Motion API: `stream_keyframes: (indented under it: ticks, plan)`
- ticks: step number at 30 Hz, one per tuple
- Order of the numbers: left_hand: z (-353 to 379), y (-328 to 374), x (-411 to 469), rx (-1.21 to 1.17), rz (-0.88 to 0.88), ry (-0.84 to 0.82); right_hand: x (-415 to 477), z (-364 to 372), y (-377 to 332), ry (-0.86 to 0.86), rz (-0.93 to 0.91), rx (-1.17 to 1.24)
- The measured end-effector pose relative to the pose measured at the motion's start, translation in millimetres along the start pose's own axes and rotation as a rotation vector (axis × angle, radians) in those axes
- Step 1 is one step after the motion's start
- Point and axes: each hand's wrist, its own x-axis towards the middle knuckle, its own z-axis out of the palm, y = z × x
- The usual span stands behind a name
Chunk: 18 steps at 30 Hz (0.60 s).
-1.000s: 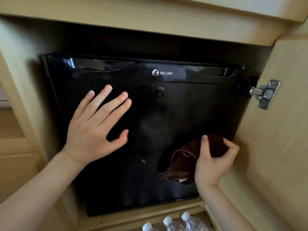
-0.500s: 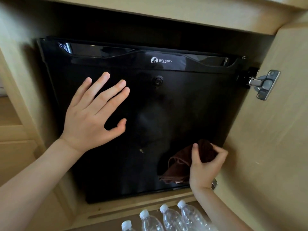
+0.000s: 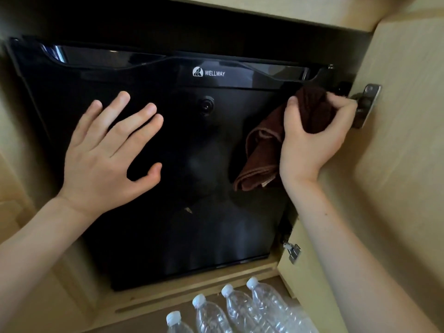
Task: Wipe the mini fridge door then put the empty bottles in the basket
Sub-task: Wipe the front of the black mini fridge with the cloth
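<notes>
Fridge door: black, glossy, shut, set inside a light wood cabinet. A WELLWAY logo is seen on the top band, with a round lock just below it.

Left hand: laid flat on the door's left half, fingers straight and spread, thumb out to the side. Nothing is held.

Right hand: fingers and thumb are curled round a bunched brown cloth. The cloth is pressed to the door's upper right corner, just under the top band. The bunched part is gripped, and a loose folded tail hangs down-left of the hand against the door. Slight blur is seen at the knuckles.

Cabinet door: swung open on the right. The upper hinge is just beside the right knuckles and partly hidden by them; contact cannot be told. The lower hinge is seen near the fridge door's bottom right corner.

A small pale mark is seen low on the fridge door near centre, well apart from the cloth.

Bottles: four, clear plastic, white caps, lined up side by side below the wood ledge under the fridge, at the bottom edge of view. Caps are pointed toward the fridge. Bodies are cut off by the frame, so upright or lying cannot be told. They are touched by neither hand.
</notes>
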Motion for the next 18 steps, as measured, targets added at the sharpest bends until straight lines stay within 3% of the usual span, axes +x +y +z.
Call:
stream_keyframes:
  ticks: [3,9,18]
  plan:
    - [1,0,0,0.002,0.003,0.011,-38,-21,28,0.027,0.065,-0.024]
    - [0,1,1,0.005,-0.005,0.007,-115,-73,63,-0.131,0.253,-0.147]
    - [0,0,0,-0.013,0.005,-0.027,-44,-18,24,0.019,0.014,-0.031]
